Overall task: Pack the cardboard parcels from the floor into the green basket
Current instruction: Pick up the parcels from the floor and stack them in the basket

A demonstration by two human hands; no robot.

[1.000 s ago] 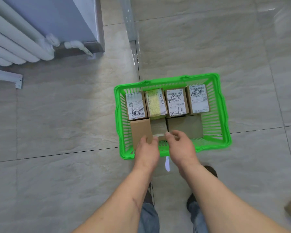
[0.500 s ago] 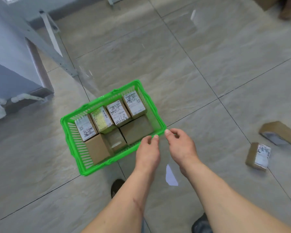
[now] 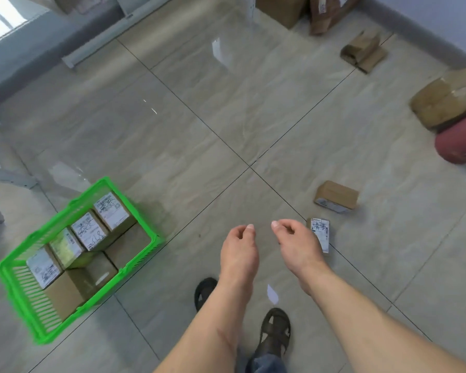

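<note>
The green basket (image 3: 145, 250) stands on the floor at the lower left, packed with several cardboard parcels, the far row label-up. My left hand (image 3: 239, 251) and my right hand (image 3: 297, 244) hang side by side over bare tile to the right of the basket, fingers loosely curled, holding nothing. A small labelled parcel (image 3: 320, 234) lies on the floor just beyond my right hand, partly hidden by it. A second plain parcel (image 3: 336, 196) lies a little farther right.
Larger cardboard boxes (image 3: 447, 99) and a dark red bag (image 3: 460, 141) sit at the right edge. More boxes (image 3: 365, 49) line the far wall. Metal shelf legs (image 3: 10, 177) stand left of the basket. A white paper scrap (image 3: 272, 294) lies by my sandalled feet (image 3: 273, 335).
Both hands have left the basket and moved right, away from it. The view has swung right, so the basket sits at the lower left and the floor parcels lie near my right hand.
</note>
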